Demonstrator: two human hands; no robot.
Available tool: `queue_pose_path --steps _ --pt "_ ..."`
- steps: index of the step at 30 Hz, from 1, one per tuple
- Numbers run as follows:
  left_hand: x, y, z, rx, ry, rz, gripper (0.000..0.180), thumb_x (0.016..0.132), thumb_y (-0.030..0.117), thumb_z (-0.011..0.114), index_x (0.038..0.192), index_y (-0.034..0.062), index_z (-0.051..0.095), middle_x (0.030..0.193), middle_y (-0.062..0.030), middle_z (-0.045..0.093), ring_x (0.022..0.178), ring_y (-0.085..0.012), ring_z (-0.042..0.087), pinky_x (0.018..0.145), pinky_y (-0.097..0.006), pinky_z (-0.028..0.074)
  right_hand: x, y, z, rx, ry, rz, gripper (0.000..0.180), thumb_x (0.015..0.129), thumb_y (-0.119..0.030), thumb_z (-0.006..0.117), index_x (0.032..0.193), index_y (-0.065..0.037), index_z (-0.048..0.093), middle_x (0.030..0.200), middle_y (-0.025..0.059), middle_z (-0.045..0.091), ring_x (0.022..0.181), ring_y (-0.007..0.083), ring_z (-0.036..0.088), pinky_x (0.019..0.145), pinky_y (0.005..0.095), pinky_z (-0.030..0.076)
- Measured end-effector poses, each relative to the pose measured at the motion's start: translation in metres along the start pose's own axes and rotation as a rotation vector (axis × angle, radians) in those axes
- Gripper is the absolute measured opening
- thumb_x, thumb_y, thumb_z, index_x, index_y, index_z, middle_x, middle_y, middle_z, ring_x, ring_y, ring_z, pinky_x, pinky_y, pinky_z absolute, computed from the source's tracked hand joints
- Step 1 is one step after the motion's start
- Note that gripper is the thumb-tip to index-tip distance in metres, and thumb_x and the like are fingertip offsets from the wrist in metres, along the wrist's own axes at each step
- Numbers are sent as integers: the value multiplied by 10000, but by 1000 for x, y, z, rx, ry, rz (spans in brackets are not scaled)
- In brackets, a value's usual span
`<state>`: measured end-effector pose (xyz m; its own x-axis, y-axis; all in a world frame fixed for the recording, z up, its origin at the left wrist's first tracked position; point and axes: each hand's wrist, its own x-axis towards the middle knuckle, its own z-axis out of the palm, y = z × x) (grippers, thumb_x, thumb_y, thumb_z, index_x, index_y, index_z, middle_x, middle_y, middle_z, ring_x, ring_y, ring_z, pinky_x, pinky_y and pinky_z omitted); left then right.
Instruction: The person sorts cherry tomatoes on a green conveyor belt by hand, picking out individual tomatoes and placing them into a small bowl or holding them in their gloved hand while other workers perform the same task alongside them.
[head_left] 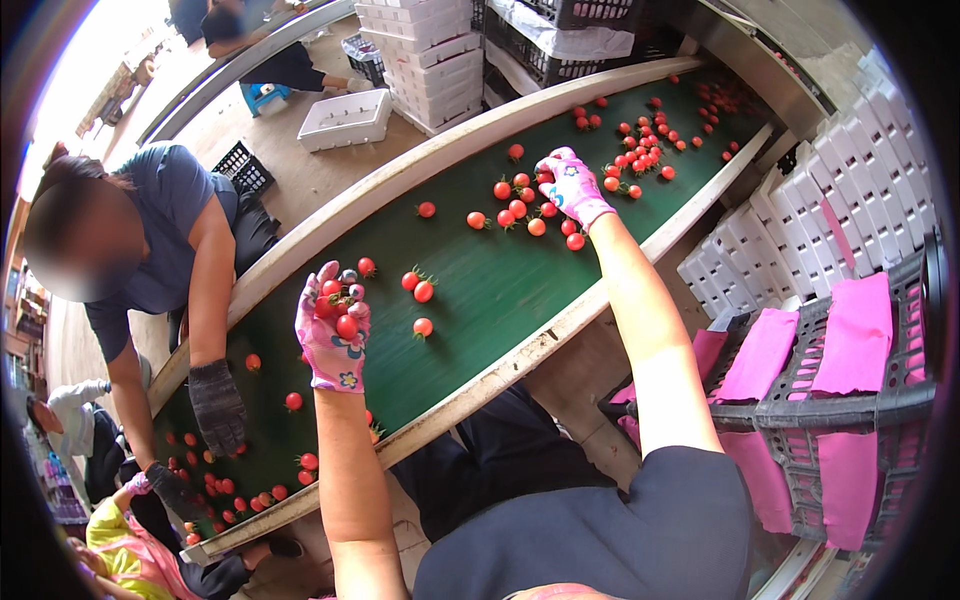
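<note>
My left hand (335, 345), in a pink floral glove, is turned palm up over the green conveyor belt (470, 305). Its fingers curl round several red cherry tomatoes (346, 327). Farther up the belt, my right hand (575, 188) wears a matching glove. Its fingertips close on a cherry tomato (544, 177), partly hidden by them. Loose cherry tomatoes (517, 208) with green stems lie just left of and below that hand. A denser cluster (640, 157) lies to its right, and a few sit between my two hands.
Across the belt, a co-worker's dark-gloved hands (217, 405) work among tomatoes at the lower left. White crates (820, 200) and a black crate with pink sheets (850, 410) stand on my right. More white crates (425, 65) are stacked beyond the belt's pale rim (400, 160).
</note>
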<state>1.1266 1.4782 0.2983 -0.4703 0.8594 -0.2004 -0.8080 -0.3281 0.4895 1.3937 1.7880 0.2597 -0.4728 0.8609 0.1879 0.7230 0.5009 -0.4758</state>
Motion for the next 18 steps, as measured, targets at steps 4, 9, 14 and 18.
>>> queue_pose_path --steps 4,9,14,18 --pt "1 -4 3 7 -29 -22 377 972 292 514 1174 -24 550 957 -165 613 738 -234 605 571 -283 509 2 9 10 64 19 -89 260 756 42 678 986 -73 637 1097 99 533 906 261 637 790 352 541" --pt "3 -3 6 29 -36 -2 349 967 284 528 1158 -6 562 940 -159 624 738 -233 624 555 -284 508 5 7 8 127 -7 -244 274 735 -28 703 984 -71 598 1029 122 566 924 305 624 811 381 524" --pt "3 -4 4 33 -64 41 345 962 278 524 1144 -13 562 952 -159 608 778 -245 629 569 -293 529 0 -13 5 162 104 -435 286 764 -118 710 1029 -70 615 1010 114 603 903 274 637 822 350 511" --pt "-1 -5 16 88 4 25 337 953 261 518 1145 -15 555 909 -127 609 732 -191 595 559 -276 523 -26 -69 -27 1242 -299 38 289 825 -120 694 1082 -9 624 1071 72 652 969 180 649 886 314 521"
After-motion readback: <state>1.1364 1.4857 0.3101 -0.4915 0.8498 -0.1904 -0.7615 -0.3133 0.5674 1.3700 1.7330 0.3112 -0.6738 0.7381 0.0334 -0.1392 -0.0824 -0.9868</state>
